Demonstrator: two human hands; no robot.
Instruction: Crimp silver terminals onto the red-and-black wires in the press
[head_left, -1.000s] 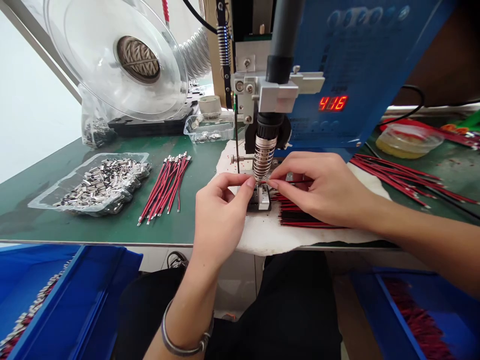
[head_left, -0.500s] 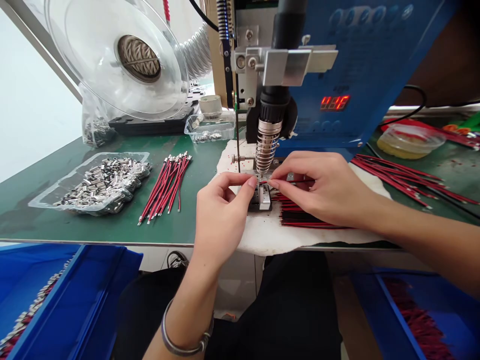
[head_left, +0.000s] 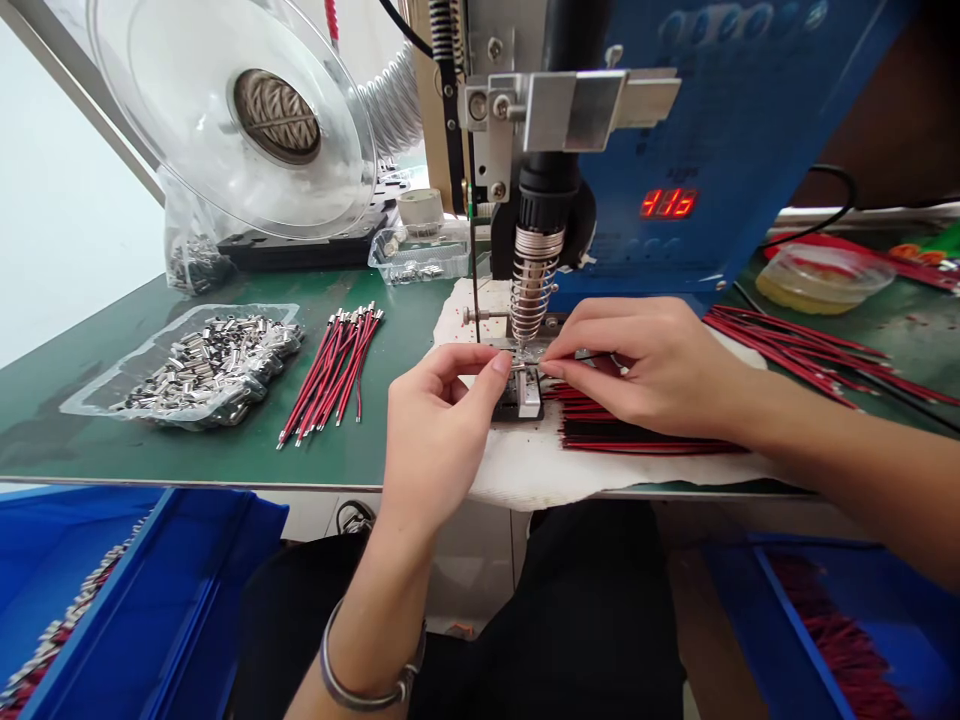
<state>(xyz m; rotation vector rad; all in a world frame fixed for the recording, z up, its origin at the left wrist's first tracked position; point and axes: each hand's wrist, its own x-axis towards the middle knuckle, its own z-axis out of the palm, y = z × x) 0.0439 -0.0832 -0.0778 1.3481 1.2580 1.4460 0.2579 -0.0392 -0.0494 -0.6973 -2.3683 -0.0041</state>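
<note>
My left hand point(head_left: 442, 425) is closed in a pinch on a small silvery metal connector point(head_left: 517, 366), just under the tip of the machine's soldering iron point(head_left: 535, 285). From the other side my right hand point(head_left: 656, 360) pinches a thin wire point(head_left: 596, 357), its end meeting the connector between my fingertips. Both hands are over a small metal fixture point(head_left: 529, 398); the exact contact is too small to make out. Below my right hand lies a bundle of red and black wires point(head_left: 600, 435) on a white cloth point(head_left: 517, 470).
To the left are a clear tray point(head_left: 90, 402) of metal connectors and a pile of red-black wires point(head_left: 334, 370). A blue machine point(head_left: 630, 240) with a red display stands ahead. More wires point(head_left: 795, 345) lie right. Blue bins point(head_left: 217, 580) sit below the table edge.
The iron's upper clamp bracket has risen slightly. Both hands stay almost in place, with the right hand shifting only a little. The red digits on the display differ.
</note>
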